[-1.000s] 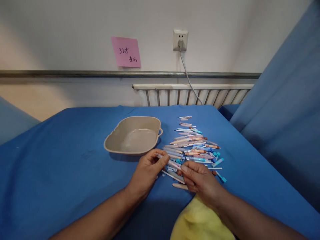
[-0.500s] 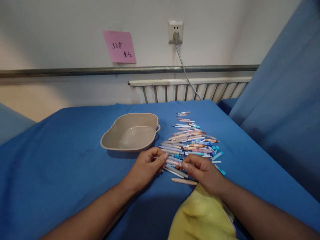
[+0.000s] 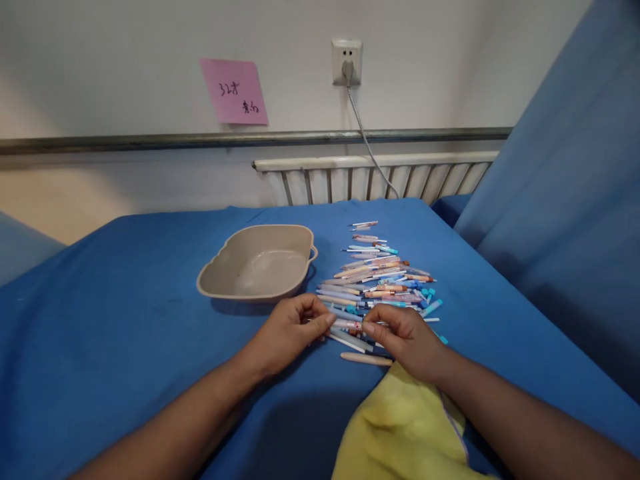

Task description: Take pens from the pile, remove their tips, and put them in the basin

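A pale pen [image 3: 345, 324] runs between my two hands, just above the blue cloth. My left hand [image 3: 293, 331] pinches its left end with thumb and fingers closed. My right hand [image 3: 405, 337] pinches its right end the same way. Right behind them lies a pile of pens [image 3: 380, 280] in blue, pink, orange and white, with several loose caps. One beige pen [image 3: 366, 359] lies alone in front of my right hand. A beige tray [image 3: 220, 283] stands empty to the left of the pile, just beyond my left hand.
Blue cloth [image 3: 125, 347] covers the table. Yellow fabric [image 3: 405, 433] lies at the near edge under my right forearm. Behind are a radiator [image 3: 370, 180], a wall socket with a cable [image 3: 347, 61] and a pink note [image 3: 234, 91]. A blue drape [image 3: 565, 187] rises on the right.
The pen was tilted, with its left end raised; now it lies level and lower between my hands. My hands have come slightly closer together. The view has tilted down a little.
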A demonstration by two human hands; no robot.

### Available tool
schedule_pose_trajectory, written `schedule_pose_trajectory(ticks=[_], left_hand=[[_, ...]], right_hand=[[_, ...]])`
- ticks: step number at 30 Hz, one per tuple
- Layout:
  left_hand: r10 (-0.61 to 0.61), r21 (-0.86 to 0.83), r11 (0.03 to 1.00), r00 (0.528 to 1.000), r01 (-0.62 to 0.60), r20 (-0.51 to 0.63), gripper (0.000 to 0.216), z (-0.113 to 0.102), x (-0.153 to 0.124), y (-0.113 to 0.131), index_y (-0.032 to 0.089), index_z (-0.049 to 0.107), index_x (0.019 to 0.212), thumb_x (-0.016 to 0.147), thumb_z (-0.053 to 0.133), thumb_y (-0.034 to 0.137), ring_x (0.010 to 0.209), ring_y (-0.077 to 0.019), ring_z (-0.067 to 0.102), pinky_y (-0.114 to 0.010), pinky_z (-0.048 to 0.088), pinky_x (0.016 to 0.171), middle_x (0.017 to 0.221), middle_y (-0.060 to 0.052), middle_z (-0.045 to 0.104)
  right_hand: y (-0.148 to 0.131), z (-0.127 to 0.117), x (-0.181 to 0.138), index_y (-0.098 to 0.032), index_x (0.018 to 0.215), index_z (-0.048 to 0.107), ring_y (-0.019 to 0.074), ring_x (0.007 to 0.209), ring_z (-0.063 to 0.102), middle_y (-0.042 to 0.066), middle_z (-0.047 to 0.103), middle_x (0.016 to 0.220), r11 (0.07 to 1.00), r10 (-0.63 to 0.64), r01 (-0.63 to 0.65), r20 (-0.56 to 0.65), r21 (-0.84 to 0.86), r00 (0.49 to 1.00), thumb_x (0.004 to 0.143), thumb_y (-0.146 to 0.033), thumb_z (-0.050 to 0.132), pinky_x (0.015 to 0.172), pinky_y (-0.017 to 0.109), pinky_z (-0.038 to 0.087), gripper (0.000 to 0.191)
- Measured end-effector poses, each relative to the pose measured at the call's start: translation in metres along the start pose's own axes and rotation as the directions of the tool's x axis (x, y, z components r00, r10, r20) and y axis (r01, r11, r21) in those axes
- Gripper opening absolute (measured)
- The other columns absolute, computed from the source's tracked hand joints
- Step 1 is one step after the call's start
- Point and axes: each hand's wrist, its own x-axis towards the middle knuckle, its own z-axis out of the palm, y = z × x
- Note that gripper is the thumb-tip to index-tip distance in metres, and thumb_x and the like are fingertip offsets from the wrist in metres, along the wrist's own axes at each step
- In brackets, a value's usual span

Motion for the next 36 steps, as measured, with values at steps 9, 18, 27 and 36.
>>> schedule_pose_trajectory(ticks=[9,18,27,36], left_hand=[[-0.043,-0.105,0.994,0.999,0.044,0.004,0.029,0.005,-0.001,0.0,0.013,0.061,0.073,0.077,0.065,0.042,0.05,-0.0095,0.051,-0.021,0.036,0.048,0.061,-0.001,0.06],[-0.118,-0.299,0.938,0.973,0.175,0.198,0.032,0.013,0.001,-0.018,0.014,0.056,0.072,0.069,0.075,0.04,0.051,-0.0099,0.053,-0.022,0.041,0.053,0.062,0.0,0.063],[0.011,-0.214,0.977,0.996,0.008,0.091,0.03,0.022,-0.004,-0.011,0.016,0.059,0.078,0.067,0.076,0.039,0.061,-0.0111,0.053,-0.022,0.041,0.058,0.066,0.001,0.06],[-0.114,-0.228,0.957,0.955,0.18,0.275,0.037,0.021,-0.004,-0.015,0.014,0.059,0.068,0.072,0.068,0.049,0.046,-0.009,0.047,-0.02,0.035,0.046,0.056,0.0,0.059]], right_hand=[[0.0,0.001,0.001,-0.019,0.081,0.067,0.0148,0.064,0.057,0.002,0.068,0.073,0.997,-0.061,0.064,-0.061,0.041,0.996,0.084,-0.034,0.058,0.059,0.025,0.041,0.017],[-0.005,0.005,0.01,-0.018,0.072,0.057,0.0063,0.037,0.043,-0.006,0.055,0.049,0.818,0.061,0.043,-0.16,0.574,0.985,0.067,-0.041,0.074,0.037,0.019,0.033,0.03],[-0.006,0.005,0.008,-0.018,0.064,0.052,0.0048,0.037,0.037,-0.008,0.048,0.046,0.846,0.041,0.094,-0.24,0.525,0.97,0.068,-0.043,0.074,0.036,0.019,0.027,0.033],[-0.005,0.01,0.006,-0.018,0.064,0.054,0.0066,0.042,0.038,-0.007,0.049,0.049,0.853,0.006,0.105,-0.21,0.512,0.978,0.064,-0.043,0.077,0.043,0.021,0.029,0.033]])
